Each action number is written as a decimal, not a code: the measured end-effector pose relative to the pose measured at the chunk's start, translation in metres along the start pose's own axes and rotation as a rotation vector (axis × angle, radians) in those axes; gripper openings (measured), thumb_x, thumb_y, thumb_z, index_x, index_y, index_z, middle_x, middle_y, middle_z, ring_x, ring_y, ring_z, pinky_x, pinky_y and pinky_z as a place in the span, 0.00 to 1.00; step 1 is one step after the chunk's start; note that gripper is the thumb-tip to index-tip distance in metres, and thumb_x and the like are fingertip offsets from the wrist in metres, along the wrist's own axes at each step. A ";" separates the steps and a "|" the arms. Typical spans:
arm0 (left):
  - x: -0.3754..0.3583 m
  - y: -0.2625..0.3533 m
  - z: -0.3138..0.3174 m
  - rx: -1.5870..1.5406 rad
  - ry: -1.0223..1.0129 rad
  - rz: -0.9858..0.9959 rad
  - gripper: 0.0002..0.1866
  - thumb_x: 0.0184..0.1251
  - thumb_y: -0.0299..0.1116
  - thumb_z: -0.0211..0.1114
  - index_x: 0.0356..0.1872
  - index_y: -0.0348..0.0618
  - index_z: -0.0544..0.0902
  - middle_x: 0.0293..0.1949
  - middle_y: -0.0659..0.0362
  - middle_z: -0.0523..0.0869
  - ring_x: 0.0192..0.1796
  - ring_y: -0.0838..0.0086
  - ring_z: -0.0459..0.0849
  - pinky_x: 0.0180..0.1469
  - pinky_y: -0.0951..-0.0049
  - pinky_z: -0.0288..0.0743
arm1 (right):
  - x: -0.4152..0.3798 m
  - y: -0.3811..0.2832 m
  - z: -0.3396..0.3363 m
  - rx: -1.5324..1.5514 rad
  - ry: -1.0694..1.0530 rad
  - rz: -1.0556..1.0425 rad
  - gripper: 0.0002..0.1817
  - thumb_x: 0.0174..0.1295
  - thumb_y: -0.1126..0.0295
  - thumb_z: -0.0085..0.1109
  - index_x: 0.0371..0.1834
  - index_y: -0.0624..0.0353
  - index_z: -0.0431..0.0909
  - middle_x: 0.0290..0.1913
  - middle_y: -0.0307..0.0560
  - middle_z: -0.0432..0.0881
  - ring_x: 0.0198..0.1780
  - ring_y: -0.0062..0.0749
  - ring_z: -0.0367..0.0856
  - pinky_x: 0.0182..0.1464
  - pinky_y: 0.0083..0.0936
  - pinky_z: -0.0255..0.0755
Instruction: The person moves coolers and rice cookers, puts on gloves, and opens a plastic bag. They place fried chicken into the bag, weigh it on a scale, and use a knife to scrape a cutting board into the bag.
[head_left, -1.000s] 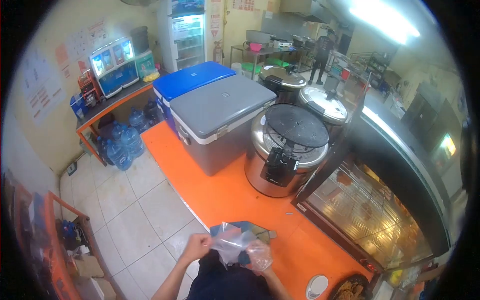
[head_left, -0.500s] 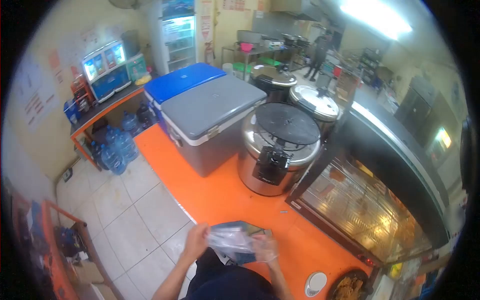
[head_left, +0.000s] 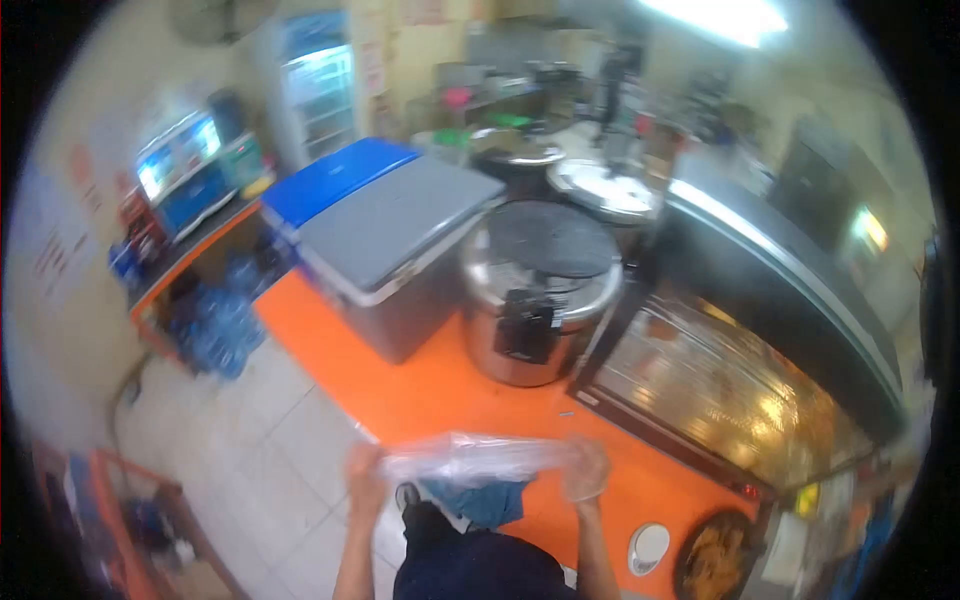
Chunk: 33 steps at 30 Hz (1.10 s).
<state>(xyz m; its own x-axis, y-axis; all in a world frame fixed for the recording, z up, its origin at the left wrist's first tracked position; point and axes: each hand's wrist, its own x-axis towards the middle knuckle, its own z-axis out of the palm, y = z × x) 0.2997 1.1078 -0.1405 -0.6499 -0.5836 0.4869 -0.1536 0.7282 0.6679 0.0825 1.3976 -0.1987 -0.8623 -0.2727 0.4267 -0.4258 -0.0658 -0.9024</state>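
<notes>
Countertop (head_left: 420,410) is bright orange in the head view, and it cuts diagonally across a pretty busy kitchen. Left hand (head_left: 366,478) and right hand (head_left: 588,470) are both over the near end, with a clear plastic bag (head_left: 470,457) pulled out sideways between them. Fingers look clamped on the bag, one end per hand, though motion blur makes it hard to separate individual fingers, so take that part as a fair read. Right under the bag there's a bluish item (head_left: 482,502), partly covered, can't tell what exactly.

Farther up the surface, a grey cooler (head_left: 400,220) sits right beside a blue cooler (head_left: 335,180), lids down on both. Next to the grey one is a big steel cooker (head_left: 520,350) with a black round tray (head_left: 550,238) on top, and a glass display case (head_left: 720,375) glows yellow off to the right. Down near the corner, a small white scale (head_left: 649,547) is just beside a dark pan of brown food (head_left: 716,560).

Room-wise: pale tiled floor (head_left: 255,440) on the left, water bottles (head_left: 220,325) bunched under a side table, a lit fridge (head_left: 320,100) by the back wall, a person in dark clothes (head_left: 612,88) way back, and a bright ceiling light (head_left: 720,15) overhead.
</notes>
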 end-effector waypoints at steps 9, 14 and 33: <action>-0.012 -0.020 0.034 -0.365 -0.081 -0.183 0.22 0.49 0.20 0.70 0.48 0.38 0.74 0.39 0.56 0.75 0.39 0.65 0.72 0.45 0.68 0.70 | -0.029 -0.027 -0.005 -0.395 -0.043 -0.043 0.19 0.57 0.78 0.56 0.54 0.60 0.82 0.47 0.54 0.82 0.47 0.49 0.81 0.53 0.37 0.75; 0.002 0.026 0.023 0.205 -0.113 0.272 0.29 0.47 0.21 0.71 0.56 0.40 0.76 0.47 0.52 0.79 0.50 0.58 0.78 0.55 0.62 0.72 | -0.019 -0.060 -0.024 -0.370 0.112 0.095 0.18 0.58 0.75 0.59 0.53 0.60 0.82 0.48 0.53 0.84 0.48 0.49 0.82 0.55 0.39 0.75; 0.162 0.127 -0.203 0.423 0.311 0.482 0.10 0.62 0.23 0.64 0.45 0.34 0.82 0.42 0.50 0.84 0.44 0.60 0.83 0.48 0.60 0.77 | 0.143 -0.193 0.137 -0.360 -0.042 -0.712 0.17 0.61 0.68 0.56 0.51 0.65 0.75 0.49 0.58 0.76 0.50 0.51 0.76 0.48 0.44 0.76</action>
<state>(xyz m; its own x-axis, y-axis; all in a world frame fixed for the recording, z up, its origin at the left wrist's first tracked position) 0.3258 1.0326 0.1374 -0.4850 -0.1914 0.8533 -0.2197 0.9711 0.0930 0.0789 1.2398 0.0284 -0.3416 -0.3180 0.8844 -0.9389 0.0746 -0.3359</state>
